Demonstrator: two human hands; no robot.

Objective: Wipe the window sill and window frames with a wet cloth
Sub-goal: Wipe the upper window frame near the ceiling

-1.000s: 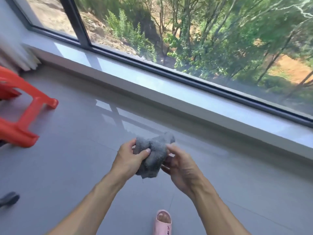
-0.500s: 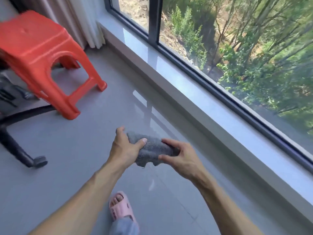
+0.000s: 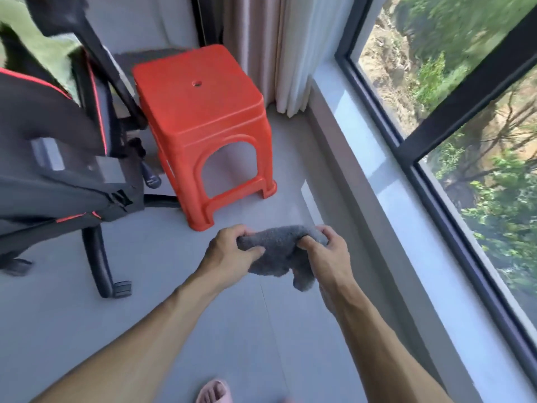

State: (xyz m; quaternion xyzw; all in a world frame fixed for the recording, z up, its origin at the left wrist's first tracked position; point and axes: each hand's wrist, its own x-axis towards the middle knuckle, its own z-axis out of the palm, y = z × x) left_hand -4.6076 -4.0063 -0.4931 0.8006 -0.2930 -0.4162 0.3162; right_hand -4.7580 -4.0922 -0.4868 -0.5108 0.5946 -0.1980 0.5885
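- We grip the grey cloth (image 3: pixel 279 251) at both ends, left hand (image 3: pixel 229 251) and right hand (image 3: pixel 328 254) curled tight round it, bunched above the floor, just left of the window sill (image 3: pixel 386 181).
- Held this bunched, it may wipe the sill poorly, and drip on the floor beside it.
- Since half a second ago the orange stool (image 3: pixel 200 117) has come nearer the sill's far end.

Behind the red stool (image 3: pixel 200 117), the black chair (image 3: pixel 58 158) is cut off by the left edge and blurred. The left hand (image 3: pixel 229 251) and right hand (image 3: pixel 325 254) cover both ends of the grey cloth (image 3: pixel 279 251). A pink slipper (image 3: pixel 213 392) is cropped at the bottom edge. Trees beyond the window frame (image 3: pixel 436 199) are smeared.
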